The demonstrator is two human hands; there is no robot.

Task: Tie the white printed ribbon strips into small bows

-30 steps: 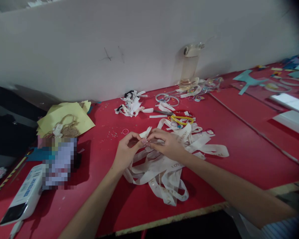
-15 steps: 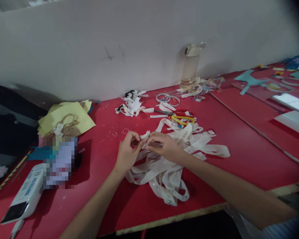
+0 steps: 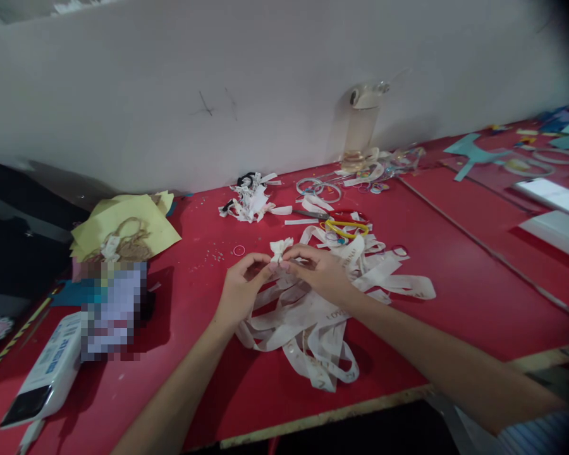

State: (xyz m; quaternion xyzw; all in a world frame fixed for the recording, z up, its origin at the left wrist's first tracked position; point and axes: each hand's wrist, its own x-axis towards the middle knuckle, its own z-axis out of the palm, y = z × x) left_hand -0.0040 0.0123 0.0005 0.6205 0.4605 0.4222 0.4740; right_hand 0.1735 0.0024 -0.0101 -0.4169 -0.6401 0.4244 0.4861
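Between the fingertips of both hands is a small white ribbon bow (image 3: 281, 248), its gathered loops standing above the thumbs. My left hand (image 3: 244, 283) pinches it from the left. From the other side my right hand (image 3: 320, 272) grips it, thumb against fingers. Below and to the right lies a loose heap of white printed ribbon (image 3: 313, 322) on the red table (image 3: 171, 366). Scissors (image 3: 351, 226) with red and yellow handles lie just beyond the heap. A pile of small white ribbon pieces (image 3: 251, 199), some with black parts, sits farther back.
A clear bottle (image 3: 361, 129) stands against the grey wall. Yellow paper (image 3: 161, 234) with brown twine (image 3: 130, 243) lies at left, near a white power bank (image 3: 52, 366). At far right are a phone (image 3: 557, 197) and a turquoise scrap (image 3: 477, 151). A small pink ring (image 3: 239, 250) lies nearby.
The white bow has turned more upright, so its loops now show above the fingertips. Both hands have shifted their fingers slightly around it. The things on the table have stayed put.
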